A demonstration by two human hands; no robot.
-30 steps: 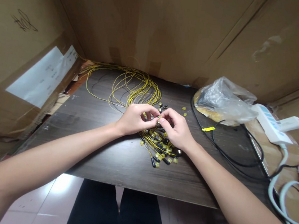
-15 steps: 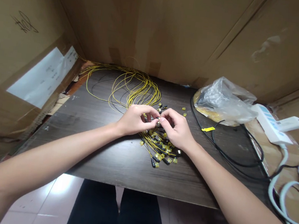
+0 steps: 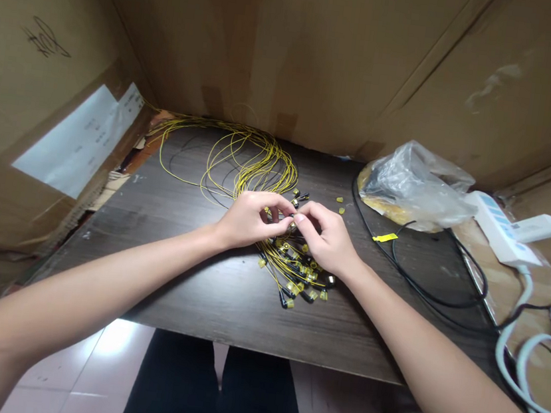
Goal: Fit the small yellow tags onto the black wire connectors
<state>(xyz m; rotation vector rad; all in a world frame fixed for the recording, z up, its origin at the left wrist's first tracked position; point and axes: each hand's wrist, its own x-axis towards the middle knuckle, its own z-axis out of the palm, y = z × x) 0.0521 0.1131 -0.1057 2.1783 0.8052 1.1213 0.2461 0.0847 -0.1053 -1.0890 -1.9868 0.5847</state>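
1. At the middle of the dark wood-grain tabletop the left hand and the right hand met fingertip to fingertip; both were closed in a pinch on one small black connector end with a yellow cap, the thing held just above the table between them; how it sat inside the grip was too small to tell.
2. Just under and in front of the hands lay a heap of thin yellow cable ends with black plugs and yellow caps; the right hand's heel rested against it.
3. Behind the hands the same thin yellow cables ran back into a loose coil, spread toward the far left corner of the table.
4. Near the right hand, a few loose yellow caps and a flat yellow tag lay apart on the wood.
5. Farther right sat a crumpled clear plastic bag; a black cord looped in front of it; a white power strip lay beyond.
6. Brown cardboard walls enclosed the table on three sides.
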